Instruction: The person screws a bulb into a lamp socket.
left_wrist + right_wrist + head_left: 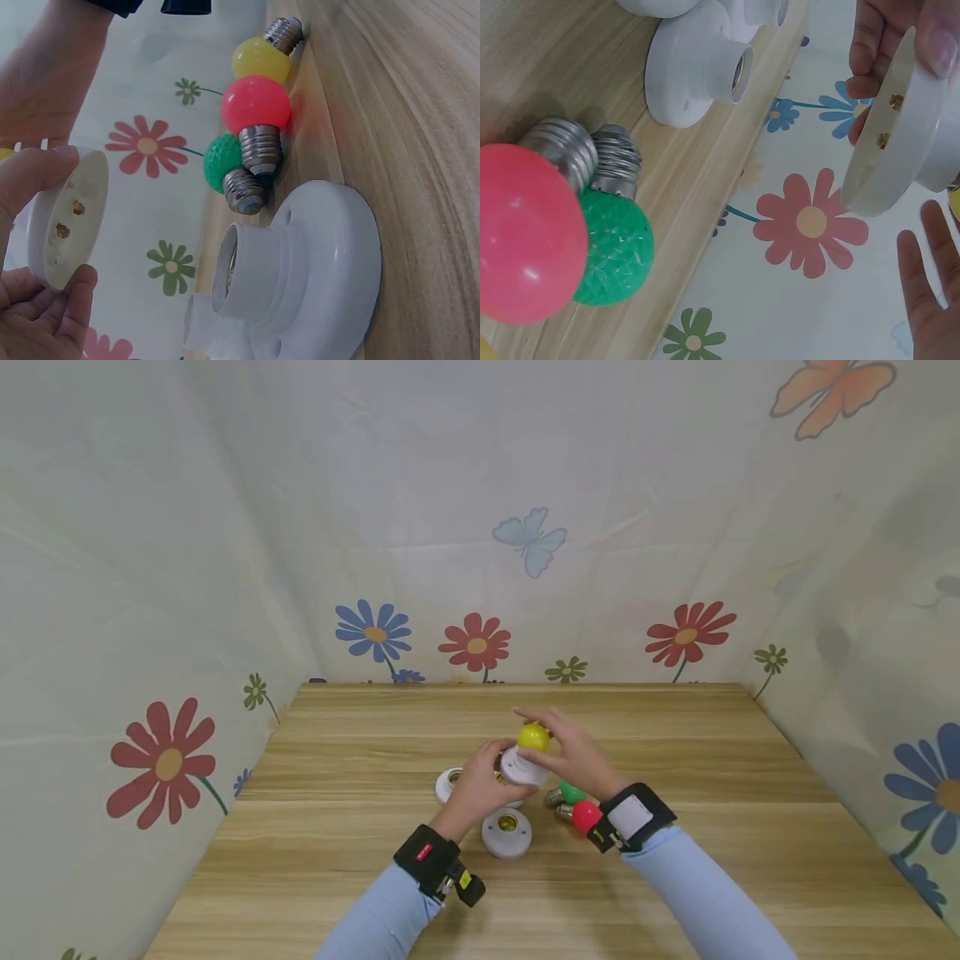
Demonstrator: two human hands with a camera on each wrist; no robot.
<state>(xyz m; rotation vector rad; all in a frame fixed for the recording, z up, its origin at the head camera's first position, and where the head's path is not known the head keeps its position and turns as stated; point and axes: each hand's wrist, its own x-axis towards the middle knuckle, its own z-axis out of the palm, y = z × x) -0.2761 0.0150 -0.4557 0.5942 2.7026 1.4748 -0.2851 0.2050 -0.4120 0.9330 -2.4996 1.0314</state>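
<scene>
A white lamp holder (pixel 520 768) is raised above the table, and my left hand (pixel 482 783) grips it by its round base. Its hollow underside with brass terminals shows in both wrist views. A yellow bulb (pixel 533 737) sits in its socket. My right hand (pixel 576 757) is at that bulb, thumb and fingers extended to either side of it; the right wrist view shows two straight fingers (pixel 913 270) apart from the bulb. Whether the thumb touches it is hard to see. Below stands another white lamp holder (pixel 507 832) with its socket upward.
Another lamp holder (pixel 447 784) stands to the left, and one more is partly hidden behind the left hand. Right of them lie a green bulb (pixel 572 792) and a red bulb (pixel 586 816). A second yellow bulb (pixel 261 61) lies beyond the red one.
</scene>
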